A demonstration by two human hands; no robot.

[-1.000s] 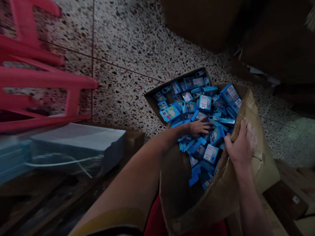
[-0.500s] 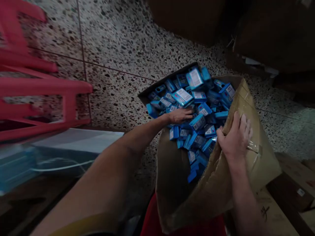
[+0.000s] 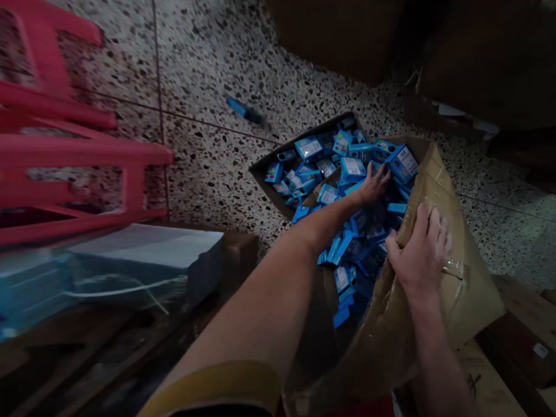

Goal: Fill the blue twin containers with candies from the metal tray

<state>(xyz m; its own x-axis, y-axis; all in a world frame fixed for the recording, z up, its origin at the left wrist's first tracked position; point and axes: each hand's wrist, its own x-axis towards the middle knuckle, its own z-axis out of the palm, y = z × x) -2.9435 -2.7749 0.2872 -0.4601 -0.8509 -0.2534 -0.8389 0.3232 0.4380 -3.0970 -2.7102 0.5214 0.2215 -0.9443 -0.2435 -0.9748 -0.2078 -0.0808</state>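
Observation:
Many small blue packets with white labels [image 3: 353,169] fill the mouth of a large tilted cardboard carton [image 3: 460,255]. More of them lie beyond it, inside a dark-edged cardboard rim [image 3: 271,200]; whether this is a flap or a second box I cannot tell. My left hand [image 3: 374,185] reaches in among the packets, fingers spread and touching them, none clearly held. My right hand [image 3: 421,249] grips the carton's right edge, thumb inside and fingers on the outer face. One blurred blue packet [image 3: 243,109] is outside the cardboard, over the floor at upper left.
Red plastic stools [image 3: 143,153] stand at the left. Below them is a stack of pale bluish sheets or boxes [image 3: 147,249] tied with a white strap. Dark cartons [image 3: 330,35] line the top, and more cartons [image 3: 521,330] sit at lower right. The floor [image 3: 208,69] is speckled.
My left hand has moved right and deeper among the packets, which have shifted. A blue packet now appears over the floor at upper left. My right hand keeps its grip on the carton's edge.

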